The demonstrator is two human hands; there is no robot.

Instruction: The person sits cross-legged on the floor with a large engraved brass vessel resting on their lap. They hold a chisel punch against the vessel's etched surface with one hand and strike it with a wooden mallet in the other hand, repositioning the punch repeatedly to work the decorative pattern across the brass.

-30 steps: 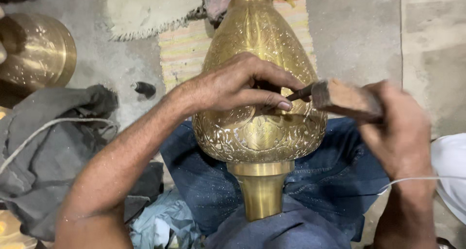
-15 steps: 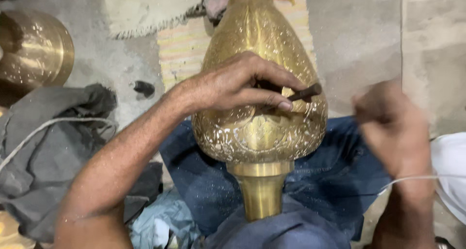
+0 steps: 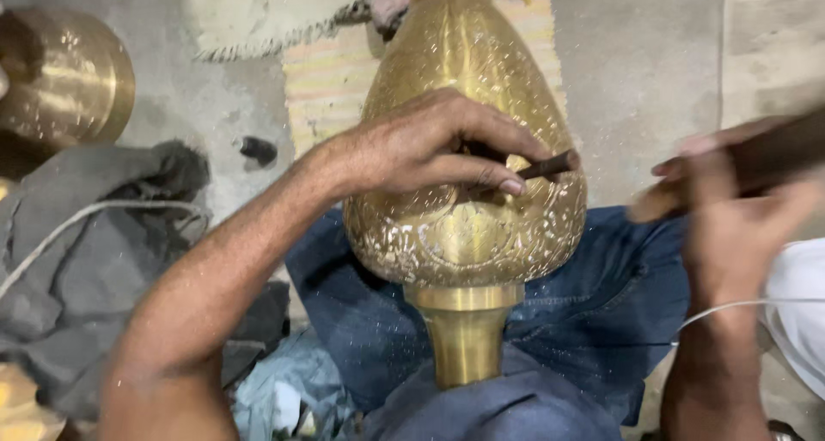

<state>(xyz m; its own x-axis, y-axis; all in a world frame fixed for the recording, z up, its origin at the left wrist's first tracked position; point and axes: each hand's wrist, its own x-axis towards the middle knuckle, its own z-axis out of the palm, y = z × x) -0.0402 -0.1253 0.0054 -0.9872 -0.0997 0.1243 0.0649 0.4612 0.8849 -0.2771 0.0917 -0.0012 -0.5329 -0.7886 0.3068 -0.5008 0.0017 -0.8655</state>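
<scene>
Concrete floor (image 3: 636, 80) is noted beneath. An engraved brass vase (image 3: 468, 149) is steadied across the lap; the left hand (image 3: 430, 149) is clamped on a chisel (image 3: 546, 166), the right hand (image 3: 739, 226) closed around a mallet (image 3: 756, 162) (blurred).

This is looking like a metal craft workshop run on the floor. A person is sitting on bare concrete (image 3: 636, 71) with a large engraved brass vessel (image 3: 468, 149) lying across the lap, and another brass piece (image 3: 64, 84) is resting nearby (possibly a bowl, since it is partly cut off). Grey rags (image 3: 94, 260) and a fringed woven mat (image 3: 331, 71) are lying around.
</scene>
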